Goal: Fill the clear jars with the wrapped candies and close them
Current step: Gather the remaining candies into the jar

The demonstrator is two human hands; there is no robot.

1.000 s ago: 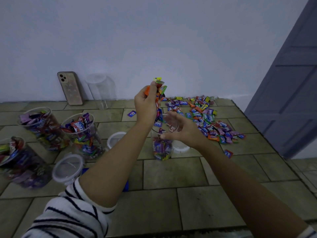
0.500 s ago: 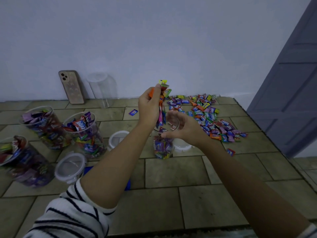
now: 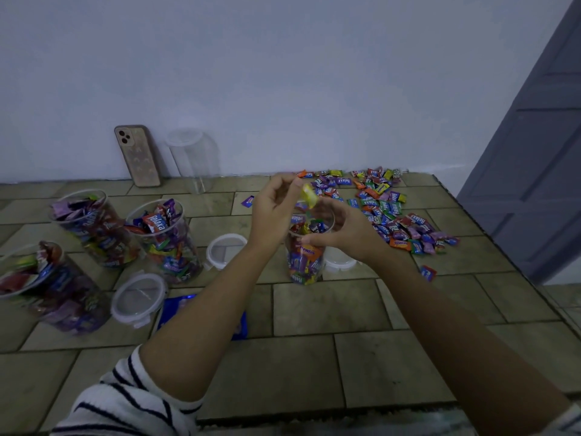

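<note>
Candy [image 3: 309, 196] — at left fingers [image 3: 295, 184], above jar [image 3: 303, 262].

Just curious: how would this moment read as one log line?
filling jar | left hand: yellow candy at fingertips, above jar | right hand: grips jar

There are 5 clear jars [image 3: 163, 240], 3 lids [image 3: 138, 298], 1 phone [image 3: 138, 155] and 1 blue packet [image 3: 176, 309].

Between the left grip [image 3: 273, 212] and right grip [image 3: 344, 236] stands the open jar [image 3: 303, 262]. Filled jars [image 3: 163, 243] and lids [image 3: 138, 298] crowd the left grip's left. The candy pile [image 3: 394, 215] blocks right of the right grip. Nearer than both, the counter [image 3: 317, 313] gives free passage.
</note>
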